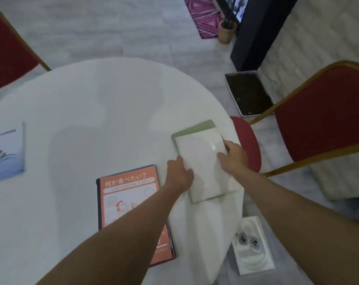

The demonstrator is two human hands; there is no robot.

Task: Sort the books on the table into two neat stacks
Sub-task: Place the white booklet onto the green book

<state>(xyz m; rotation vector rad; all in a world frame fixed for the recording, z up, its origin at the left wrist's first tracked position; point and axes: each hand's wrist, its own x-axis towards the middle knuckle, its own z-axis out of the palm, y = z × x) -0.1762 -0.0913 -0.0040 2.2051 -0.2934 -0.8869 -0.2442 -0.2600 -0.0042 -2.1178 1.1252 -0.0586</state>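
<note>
At a round table (92,95) draped in white cloth, we see two bare hands close on a white book (203,167) near the table's right edge. The left hand (179,174) rests against the book's left side, its fingers curled onto the cover. The right hand (234,157) grips the right side, thumb on top of the cover and the other fingers wrapped around the edge; how tightly they close underneath we cannot tell. The white book lies on top of a pale green book (195,128), whose far end and left edge show from beneath it, the two slightly out of line.

Just to the left, touching neither, an orange book (129,202) with Japanese lettering and a cartoon drawing lies flat on the cloth, partly crossed by the left forearm; a darker cover edge shows under it along the right and lower sides. Well apart, at the table's far left edge, lies a blue-and-white book (5,153) with a wave picture.

Red chairs with gold frames (322,120) stand around the table. On the floor to the right sit a white tray (254,247) and a tray of dark soil (248,93).
</note>
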